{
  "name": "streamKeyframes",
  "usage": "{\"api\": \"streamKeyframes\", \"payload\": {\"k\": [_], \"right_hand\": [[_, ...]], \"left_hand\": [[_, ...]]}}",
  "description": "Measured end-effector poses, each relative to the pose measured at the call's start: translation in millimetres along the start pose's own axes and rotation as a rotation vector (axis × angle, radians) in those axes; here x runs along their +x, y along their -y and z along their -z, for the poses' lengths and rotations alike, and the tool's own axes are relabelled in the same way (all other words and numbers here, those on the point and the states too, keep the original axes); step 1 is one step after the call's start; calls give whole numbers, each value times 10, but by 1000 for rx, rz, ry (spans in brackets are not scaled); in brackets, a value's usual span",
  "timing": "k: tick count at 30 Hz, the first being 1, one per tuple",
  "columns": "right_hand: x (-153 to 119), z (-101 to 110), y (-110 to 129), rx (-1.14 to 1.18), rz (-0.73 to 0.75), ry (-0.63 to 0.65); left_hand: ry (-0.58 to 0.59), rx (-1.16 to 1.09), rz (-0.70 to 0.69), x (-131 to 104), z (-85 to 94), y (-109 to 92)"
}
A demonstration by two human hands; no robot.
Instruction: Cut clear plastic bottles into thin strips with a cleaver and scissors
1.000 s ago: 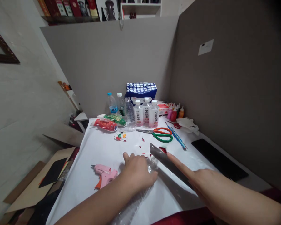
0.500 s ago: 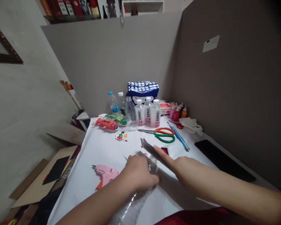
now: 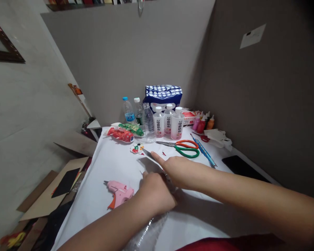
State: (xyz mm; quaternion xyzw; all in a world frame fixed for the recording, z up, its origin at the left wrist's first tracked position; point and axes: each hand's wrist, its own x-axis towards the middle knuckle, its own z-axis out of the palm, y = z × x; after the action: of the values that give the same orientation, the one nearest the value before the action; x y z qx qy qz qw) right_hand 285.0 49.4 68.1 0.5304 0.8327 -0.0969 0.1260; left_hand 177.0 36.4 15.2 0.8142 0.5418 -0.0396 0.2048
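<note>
My left hand [image 3: 157,191] is wrapped round a clear plastic bottle [image 3: 146,234] that lies on the white-covered table near its front edge. My right hand [image 3: 176,170] grips a knife [image 3: 148,153], with the index finger stretched along the back of the blade. The blade points forward and left, over the neck end of the bottle; my hands hide where blade and plastic meet. To the left of my left hand lies a pink glue gun [image 3: 120,192] with an orange trigger.
Scissors [image 3: 181,147] with orange and green handles lie ahead, before upright bottles [image 3: 177,124] and a blue package [image 3: 163,96]. Fish-shaped packs [image 3: 121,134] are at the left, brushes [image 3: 204,150], paint bottles [image 3: 202,124] and a black flat object [image 3: 242,168] at the right.
My right hand has moved left with the knife, closer to my left hand. The view has tilted down slightly. My left hand still holds the bottle.
</note>
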Motion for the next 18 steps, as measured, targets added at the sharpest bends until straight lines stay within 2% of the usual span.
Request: {"api": "streamKeyframes", "payload": {"k": [3, 8, 15, 18], "right_hand": [[-1, 5, -57, 17, 14, -28], [-250, -46, -189, 69, -16, -67], [-802, -568, -345, 121, -166, -63], [-923, -703, -357, 169, -184, -44]], "left_hand": [[-52, 68, -109, -4, -13, -1], [-14, 108, 41, -8, 24, 15], [-40, 102, 51, -4, 49, 16], [-42, 117, 21, -19, 72, -11]]}}
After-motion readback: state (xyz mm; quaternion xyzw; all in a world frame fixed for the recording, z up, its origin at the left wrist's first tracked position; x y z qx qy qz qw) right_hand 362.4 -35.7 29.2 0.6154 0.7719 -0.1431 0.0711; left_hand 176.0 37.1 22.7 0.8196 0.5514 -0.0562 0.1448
